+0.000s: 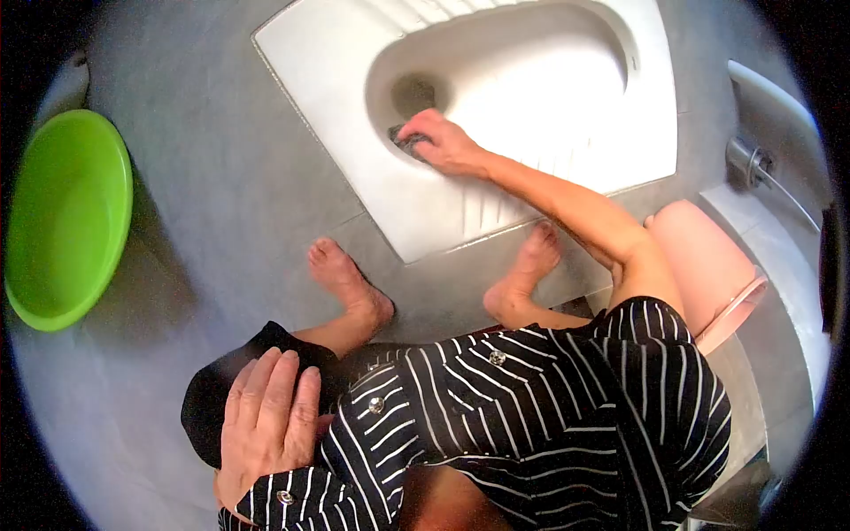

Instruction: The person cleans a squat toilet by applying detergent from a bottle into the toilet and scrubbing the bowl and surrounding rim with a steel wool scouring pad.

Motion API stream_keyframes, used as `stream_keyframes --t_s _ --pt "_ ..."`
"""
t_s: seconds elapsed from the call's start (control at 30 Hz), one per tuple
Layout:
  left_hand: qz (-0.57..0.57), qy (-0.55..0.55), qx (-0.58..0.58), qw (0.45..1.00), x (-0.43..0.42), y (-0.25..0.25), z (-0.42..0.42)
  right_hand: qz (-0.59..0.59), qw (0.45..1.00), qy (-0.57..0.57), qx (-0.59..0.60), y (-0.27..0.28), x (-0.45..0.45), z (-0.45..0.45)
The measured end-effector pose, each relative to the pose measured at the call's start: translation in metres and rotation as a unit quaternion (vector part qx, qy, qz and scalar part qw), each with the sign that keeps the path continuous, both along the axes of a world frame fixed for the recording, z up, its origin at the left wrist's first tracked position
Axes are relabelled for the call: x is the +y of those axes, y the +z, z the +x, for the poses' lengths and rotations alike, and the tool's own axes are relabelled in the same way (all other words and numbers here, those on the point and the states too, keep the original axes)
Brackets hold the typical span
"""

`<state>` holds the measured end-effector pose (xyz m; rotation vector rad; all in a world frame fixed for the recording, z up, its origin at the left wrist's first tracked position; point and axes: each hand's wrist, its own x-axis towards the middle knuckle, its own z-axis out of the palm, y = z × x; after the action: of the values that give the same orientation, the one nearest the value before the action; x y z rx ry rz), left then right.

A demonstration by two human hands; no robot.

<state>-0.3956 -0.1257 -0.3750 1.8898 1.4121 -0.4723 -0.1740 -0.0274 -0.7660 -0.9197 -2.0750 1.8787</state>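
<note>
My right hand [445, 145] reaches down into the white squat toilet [347, 115], its fingers curled over a dark grey scouring pad [409, 142]. The pad presses against the inner wall of the bowl, close beside the dark drain hole [416, 92]. Much of the pad is hidden under the fingers. My left hand [271, 411] lies flat on my black-clad knee, fingers stretched out and holding nothing.
A green basin [66, 221] stands at the far left. On the right, a pink bucket [704, 261] is close to my right elbow. Behind it are a metal fitting [748, 163] and a pale ledge. My bare feet are on the grey tiled floor [257, 221].
</note>
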Motion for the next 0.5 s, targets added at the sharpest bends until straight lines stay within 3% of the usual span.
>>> stream_keyframes --t_s 0.1,0.17,0.33,0.43,0.5 --pt "0.002 0.018 0.002 1.000 -0.008 -0.002 -0.004 0.038 0.991 -0.126 -0.017 0.029 -0.020 -0.001" --pt "-0.001 0.026 0.004 1.000 -0.011 -0.003 -0.005 0.108 0.989 -0.101 0.017 0.033 -0.038 -0.009" --pt "0.001 -0.001 -0.011 1.000 -0.010 -0.002 -0.005 0.162 0.957 -0.241 -0.003 0.007 0.001 -0.065" --pt "0.012 -0.001 -0.014 1.000 -0.011 -0.002 -0.004 0.102 0.976 -0.194 -0.008 0.011 -0.009 -0.054" --pt "0.019 -0.011 -0.015 1.000 -0.013 -0.004 -0.005 0.075 0.992 -0.102 0.005 0.022 -0.025 -0.030"
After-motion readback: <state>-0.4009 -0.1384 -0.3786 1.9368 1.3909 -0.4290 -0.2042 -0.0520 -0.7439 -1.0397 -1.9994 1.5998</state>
